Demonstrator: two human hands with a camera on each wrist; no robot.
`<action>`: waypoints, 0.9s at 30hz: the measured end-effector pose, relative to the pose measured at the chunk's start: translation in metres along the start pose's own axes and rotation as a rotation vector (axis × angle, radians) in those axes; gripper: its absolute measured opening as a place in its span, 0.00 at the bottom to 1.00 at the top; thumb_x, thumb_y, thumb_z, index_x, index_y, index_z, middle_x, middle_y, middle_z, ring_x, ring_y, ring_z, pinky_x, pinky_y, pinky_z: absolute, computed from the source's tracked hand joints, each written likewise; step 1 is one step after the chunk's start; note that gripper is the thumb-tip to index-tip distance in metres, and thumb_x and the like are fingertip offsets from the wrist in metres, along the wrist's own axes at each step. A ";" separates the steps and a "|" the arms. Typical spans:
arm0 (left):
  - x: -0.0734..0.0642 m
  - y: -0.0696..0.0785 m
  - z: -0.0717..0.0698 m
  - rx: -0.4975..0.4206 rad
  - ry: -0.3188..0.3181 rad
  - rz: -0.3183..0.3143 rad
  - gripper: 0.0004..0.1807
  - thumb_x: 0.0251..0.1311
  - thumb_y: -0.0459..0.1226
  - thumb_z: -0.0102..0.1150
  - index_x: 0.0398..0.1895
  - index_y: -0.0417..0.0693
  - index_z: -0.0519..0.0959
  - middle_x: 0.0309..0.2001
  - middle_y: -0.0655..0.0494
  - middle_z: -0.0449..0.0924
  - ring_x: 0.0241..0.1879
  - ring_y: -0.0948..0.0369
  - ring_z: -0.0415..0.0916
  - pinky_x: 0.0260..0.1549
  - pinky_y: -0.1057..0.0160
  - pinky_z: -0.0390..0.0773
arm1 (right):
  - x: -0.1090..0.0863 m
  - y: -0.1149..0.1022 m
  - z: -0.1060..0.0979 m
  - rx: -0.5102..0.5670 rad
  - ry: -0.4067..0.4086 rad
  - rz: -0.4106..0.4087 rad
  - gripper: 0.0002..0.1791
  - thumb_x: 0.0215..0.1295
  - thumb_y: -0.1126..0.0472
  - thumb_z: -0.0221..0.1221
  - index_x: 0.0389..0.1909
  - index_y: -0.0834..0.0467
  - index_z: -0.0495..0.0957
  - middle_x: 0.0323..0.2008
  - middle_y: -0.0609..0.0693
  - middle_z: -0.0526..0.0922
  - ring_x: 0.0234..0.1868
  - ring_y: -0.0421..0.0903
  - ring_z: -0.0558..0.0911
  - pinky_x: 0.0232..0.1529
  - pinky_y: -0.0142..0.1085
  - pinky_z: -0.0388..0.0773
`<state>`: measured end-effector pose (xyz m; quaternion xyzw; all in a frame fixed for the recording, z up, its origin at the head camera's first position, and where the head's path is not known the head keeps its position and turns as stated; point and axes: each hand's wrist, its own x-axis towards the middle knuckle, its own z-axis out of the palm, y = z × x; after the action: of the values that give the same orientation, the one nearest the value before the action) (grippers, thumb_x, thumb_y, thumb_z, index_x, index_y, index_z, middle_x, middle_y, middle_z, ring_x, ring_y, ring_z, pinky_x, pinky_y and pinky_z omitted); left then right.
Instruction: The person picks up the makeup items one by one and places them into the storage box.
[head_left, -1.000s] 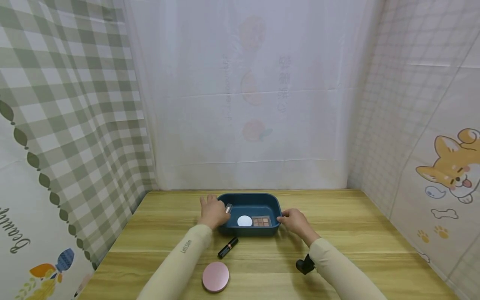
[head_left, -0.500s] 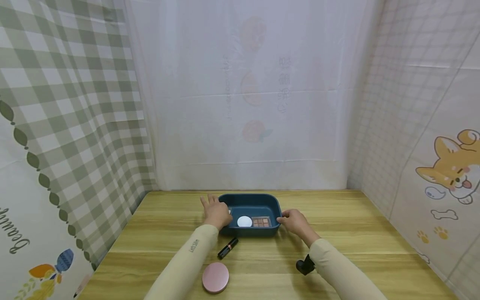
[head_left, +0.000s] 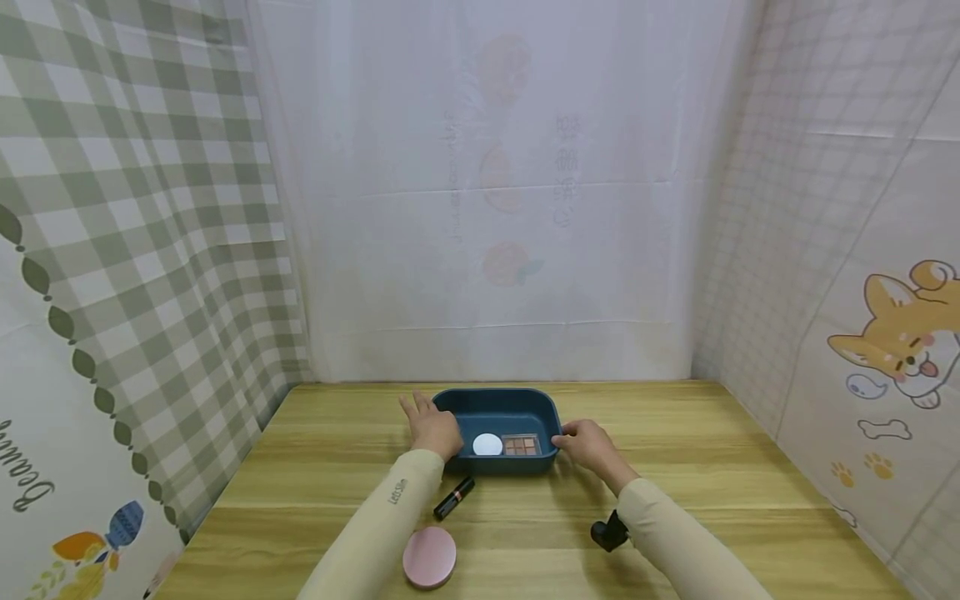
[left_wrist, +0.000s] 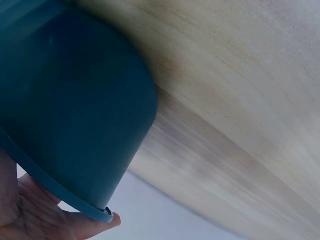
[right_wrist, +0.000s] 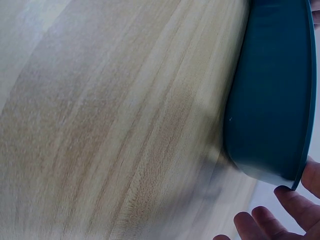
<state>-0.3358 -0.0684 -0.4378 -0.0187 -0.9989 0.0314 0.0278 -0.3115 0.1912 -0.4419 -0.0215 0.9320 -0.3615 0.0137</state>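
A dark teal plastic box (head_left: 517,402) stands on the table. Inside, a white round disc (head_left: 487,444) lies beside an eyeshadow palette (head_left: 521,445) with brown pans. My left hand (head_left: 435,429) reaches over the box's left side, its lower fingers hidden behind the hand. In the left wrist view that hand (left_wrist: 37,215) shows behind the box rim, one fingertip past the rim's corner. I cannot tell whether it holds anything. My right hand (head_left: 591,444) pinches the right rim between thumb and forefinger; in the right wrist view its other fingers (right_wrist: 247,225) stay off the box.
In front of the box a black lipstick tube (head_left: 453,498) lies slanted on the wooden table (head_left: 667,467). Nearer still is a round pink compact (head_left: 430,557). A black device (head_left: 609,531) sits at the right wrist. Patterned cloths (head_left: 495,350) hang behind and at both sides.
My left hand has shifted slightly right and lower into the box. The small shiny tube visible at its fingers earlier is out of sight now. The right hand has kept its grip on the rim.
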 end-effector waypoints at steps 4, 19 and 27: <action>0.000 0.000 0.003 0.021 0.016 0.004 0.14 0.54 0.50 0.67 0.26 0.49 0.87 0.66 0.33 0.68 0.73 0.33 0.45 0.65 0.27 0.35 | 0.001 0.001 0.001 -0.003 0.002 -0.012 0.15 0.68 0.62 0.60 0.47 0.69 0.83 0.44 0.60 0.85 0.44 0.53 0.80 0.46 0.50 0.77; -0.003 -0.004 -0.013 -0.001 -0.008 0.017 0.28 0.51 0.58 0.71 0.45 0.47 0.87 0.68 0.33 0.65 0.73 0.34 0.48 0.66 0.29 0.42 | -0.001 0.000 0.000 -0.006 0.005 -0.017 0.16 0.68 0.62 0.60 0.50 0.71 0.81 0.48 0.63 0.84 0.51 0.60 0.80 0.49 0.53 0.77; -0.003 -0.011 -0.022 -0.097 0.010 0.034 0.24 0.57 0.55 0.67 0.44 0.45 0.87 0.69 0.32 0.62 0.73 0.36 0.49 0.65 0.29 0.44 | -0.001 -0.001 0.000 0.000 0.000 -0.010 0.15 0.69 0.62 0.60 0.49 0.70 0.82 0.46 0.61 0.84 0.47 0.55 0.81 0.47 0.51 0.77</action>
<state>-0.3323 -0.0783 -0.4150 -0.0372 -0.9987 -0.0168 0.0313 -0.3108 0.1909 -0.4412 -0.0264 0.9319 -0.3616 0.0119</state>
